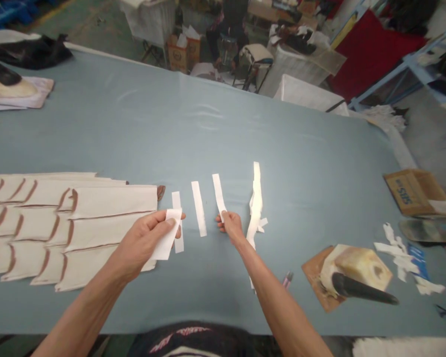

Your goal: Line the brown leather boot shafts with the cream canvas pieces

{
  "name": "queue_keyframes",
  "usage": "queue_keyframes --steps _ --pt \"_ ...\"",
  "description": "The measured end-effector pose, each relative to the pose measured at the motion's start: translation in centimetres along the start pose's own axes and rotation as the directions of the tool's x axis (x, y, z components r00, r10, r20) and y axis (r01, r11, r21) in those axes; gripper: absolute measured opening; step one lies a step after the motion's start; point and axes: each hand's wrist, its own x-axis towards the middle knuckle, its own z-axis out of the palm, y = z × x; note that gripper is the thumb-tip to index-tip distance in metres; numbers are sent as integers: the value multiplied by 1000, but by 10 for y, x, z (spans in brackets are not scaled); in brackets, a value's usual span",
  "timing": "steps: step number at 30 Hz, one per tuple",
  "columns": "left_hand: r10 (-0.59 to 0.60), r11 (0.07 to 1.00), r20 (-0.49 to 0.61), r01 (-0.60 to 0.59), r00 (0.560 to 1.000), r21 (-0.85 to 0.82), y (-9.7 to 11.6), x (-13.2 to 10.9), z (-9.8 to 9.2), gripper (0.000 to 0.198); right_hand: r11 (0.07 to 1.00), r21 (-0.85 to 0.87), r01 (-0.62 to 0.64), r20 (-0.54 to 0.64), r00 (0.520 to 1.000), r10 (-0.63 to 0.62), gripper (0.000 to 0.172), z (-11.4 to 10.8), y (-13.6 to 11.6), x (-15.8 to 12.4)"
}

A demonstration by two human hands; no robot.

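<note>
My left hand (148, 240) is closed on a small stack of white strips (168, 240), pinched between thumb and fingers. Partly behind that hand, one white strip (177, 201) lies on the table. To its right another strip (198, 208) lies flat by itself. Between its fingertips my right hand (230, 225) pinches the lower end of a third strip (217, 190). Just right of that hand runs a long, uneven pile of white strips (256, 198), its lower part hidden by my forearm. Overlapping cream pieces with brown edges (115, 201) lie beside my left hand.
A blue-grey cover (152, 124) lies over the table. At the right are a dark-handled tool on a brown board (325, 297), white scraps (403, 258) and a cardboard box (412, 191). A pen-like object (287, 280) lies near my right forearm. Beyond the far edge, a person (230, 29) sits.
</note>
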Motion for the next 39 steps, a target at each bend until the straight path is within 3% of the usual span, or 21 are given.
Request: queue_keyframes --steps 3,6,8,10,12,14,16,17,18,20,22,26,31,35,39 --pt "19 998 7 -20 1000 54 4 3 7 63 988 -150 -22 -13 1000 21 36 -10 12 -15" --pt "24 996 9 -25 1000 84 7 5 17 65 969 -248 9 -50 998 -22 58 -28 8 -35" --pt "42 995 -13 -41 999 86 8 4 25 69 964 -261 47 -42 997 -60 68 -40 4 -52" --pt "60 993 -24 -57 998 102 5 -1 32 72 969 -227 99 8 995 -100 64 -49 2 -69" --pt "47 990 0 -47 999 130 -3 -10 40 69 974 -165 154 114 984 -136 54 -51 2 -87" --pt "-9 989 52 1 999 145 -16 -23 47 68 990 -9 141 311 941 -131 71 -45 2 -101" --pt "-71 990 115 56 991 131 -35 -38 54 72 964 266 -8 527 838 -139 89 -30 3 -112" --pt "-93 990 150 75 984 121 -46 -45 57 73 909 400 -119 585 797 -153 91 -21 3 -115" --pt "-110 989 187 89 976 119 -58 -52 60 74 835 506 -216 599 784 -160 89 -13 3 -117" --pt "-134 986 237 104 962 134 -81 -64 66 73 737 615 -281 528 840 -120 81 2 3 -119" --pt "-150 982 239 117 959 146 -100 -72 69 71 731 634 -251 418 907 -52 75 11 4 -118" --pt "-140 987 129 127 982 103 -123 -78 68 69 815 559 -149 316 948 -44 57 15 0 -111" --pt "-119 993 2 119 993 4 -136 -71 62 65 931 365 -8 343 931 -126 34 22 -22 -85" --pt "-111 988 -43 106 993 -112 -148 -54 61 57 984 136 112 442 882 -161 25 26 -50 -48" --pt "-122 972 -89 101 989 -214 -163 -30 65 47 972 -96 213 604 789 -113 18 26 -76 -12"
